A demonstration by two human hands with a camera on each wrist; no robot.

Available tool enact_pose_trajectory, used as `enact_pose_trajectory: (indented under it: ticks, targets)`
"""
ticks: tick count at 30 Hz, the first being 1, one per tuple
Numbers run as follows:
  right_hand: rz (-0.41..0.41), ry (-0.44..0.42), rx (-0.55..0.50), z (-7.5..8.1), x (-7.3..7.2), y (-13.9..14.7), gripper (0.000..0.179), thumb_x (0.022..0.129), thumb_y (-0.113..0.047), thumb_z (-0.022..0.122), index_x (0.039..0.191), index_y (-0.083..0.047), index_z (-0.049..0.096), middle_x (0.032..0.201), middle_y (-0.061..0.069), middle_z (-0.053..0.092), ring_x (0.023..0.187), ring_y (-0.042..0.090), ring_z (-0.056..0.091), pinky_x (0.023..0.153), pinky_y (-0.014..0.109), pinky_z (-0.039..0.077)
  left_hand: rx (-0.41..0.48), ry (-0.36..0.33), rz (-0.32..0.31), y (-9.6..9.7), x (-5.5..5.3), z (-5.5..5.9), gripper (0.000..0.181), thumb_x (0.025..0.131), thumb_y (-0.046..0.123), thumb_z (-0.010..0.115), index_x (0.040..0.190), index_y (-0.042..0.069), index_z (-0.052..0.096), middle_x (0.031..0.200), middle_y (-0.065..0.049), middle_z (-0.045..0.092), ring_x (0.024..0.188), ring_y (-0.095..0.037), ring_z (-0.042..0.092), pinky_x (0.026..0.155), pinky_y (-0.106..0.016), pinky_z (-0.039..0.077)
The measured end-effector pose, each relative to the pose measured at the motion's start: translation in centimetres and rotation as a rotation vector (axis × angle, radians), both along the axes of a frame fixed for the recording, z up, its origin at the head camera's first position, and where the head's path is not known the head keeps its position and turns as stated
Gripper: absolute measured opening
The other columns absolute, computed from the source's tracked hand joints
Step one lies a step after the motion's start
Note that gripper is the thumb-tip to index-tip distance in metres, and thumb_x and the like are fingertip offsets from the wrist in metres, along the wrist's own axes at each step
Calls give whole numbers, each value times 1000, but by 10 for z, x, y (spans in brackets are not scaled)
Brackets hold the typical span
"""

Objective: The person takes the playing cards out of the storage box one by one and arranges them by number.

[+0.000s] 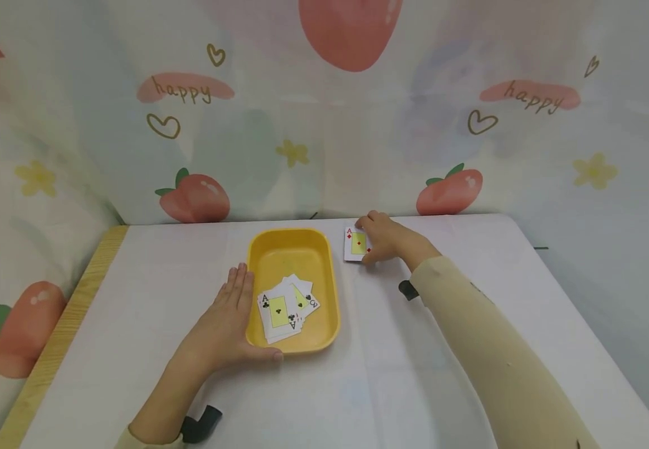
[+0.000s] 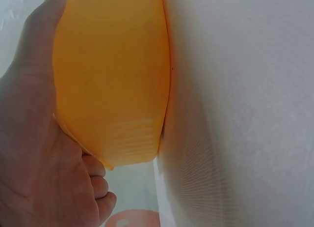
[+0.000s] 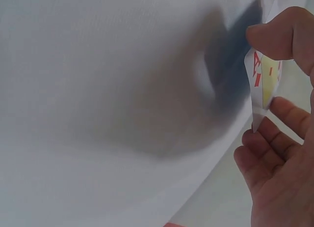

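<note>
Muted, even light in the head view, with faint shadows on the white-covered flat desk; the left wrist view hazy, fine banding near the yellow rectangular plastic tray; a broad, soft-edged shadow beside the bare right hand.

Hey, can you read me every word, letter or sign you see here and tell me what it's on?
"happy": left pink patch on the backdrop.
"happy": right pink patch there.
"A", red diamonds: diamond card in the right hand.
"A", twice, black clubs: club card in the yellow tray.
Too small to read surely: corner mark on the partly covered card there.
</note>
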State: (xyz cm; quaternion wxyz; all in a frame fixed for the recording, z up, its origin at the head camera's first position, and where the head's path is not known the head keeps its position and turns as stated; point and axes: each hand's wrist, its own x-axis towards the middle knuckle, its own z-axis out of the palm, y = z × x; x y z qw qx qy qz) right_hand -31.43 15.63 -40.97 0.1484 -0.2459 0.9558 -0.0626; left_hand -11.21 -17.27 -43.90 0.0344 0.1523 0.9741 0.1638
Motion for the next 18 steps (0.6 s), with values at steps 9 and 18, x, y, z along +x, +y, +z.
enact_pose_trajectory:
  ticks: [9, 18]
  targets:
    - [-20, -28, 36, -2, -7, -3, 77, 77, -24, 80, 142, -4, 46, 135, 15, 45, 121, 30, 42, 109, 45, 42, -1, 5, 6, -1, 1, 1, 151, 57, 86, 71, 158, -3, 4, 167, -19, -4, 154, -34, -2, 123, -50, 18]
    - [-33, -39, 79, -3, -12, -5, 78, 77, -26, 81, 143, -6, 46, 137, 14, 45, 124, 30, 41, 111, 46, 41, 0, 13, -2, -1, 0, 0, 151, 57, 87, 70, 158, -3, 5, 167, -19, -4, 154, -33, -3, 124, -49, 16]
